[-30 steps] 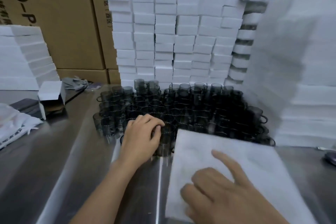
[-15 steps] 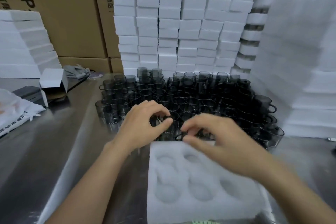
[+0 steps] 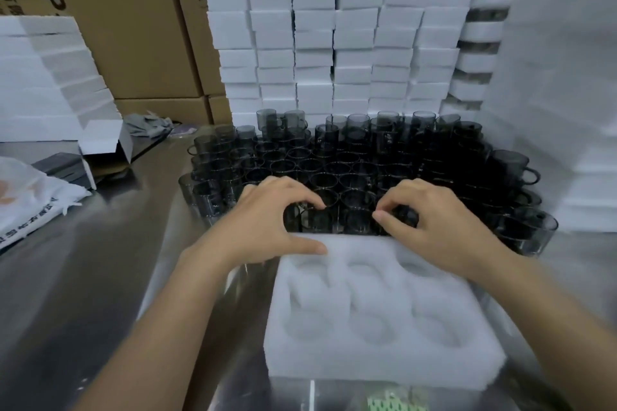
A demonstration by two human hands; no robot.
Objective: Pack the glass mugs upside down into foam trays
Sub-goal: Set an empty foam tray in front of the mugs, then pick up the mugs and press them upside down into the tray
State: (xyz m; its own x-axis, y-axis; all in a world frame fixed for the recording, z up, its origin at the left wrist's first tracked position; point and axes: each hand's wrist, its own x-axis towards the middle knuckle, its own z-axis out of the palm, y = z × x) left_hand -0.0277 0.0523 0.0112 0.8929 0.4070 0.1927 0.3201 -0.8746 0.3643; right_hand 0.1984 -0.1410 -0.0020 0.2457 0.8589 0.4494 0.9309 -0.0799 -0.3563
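Hands have parted since the previous frame. Left hand (image 3: 267,220) grip is curled round a front-row mug (image 3: 312,222); right hand (image 3: 440,223) grip pinches a second mug (image 3: 399,215). Remaining glass mugs (image 3: 350,170) stand rim-up beyond both grips. Foam tray (image 3: 377,364), six pockets empty, lies just nearside of them on worktop (image 3: 100,277). Judgement: lift straight up clear of neighbours, then invert, then seat rims squarely.

Steel table (image 3: 83,294): foam tray (image 3: 377,320), glass mugs (image 3: 350,160), white bag (image 3: 30,203).
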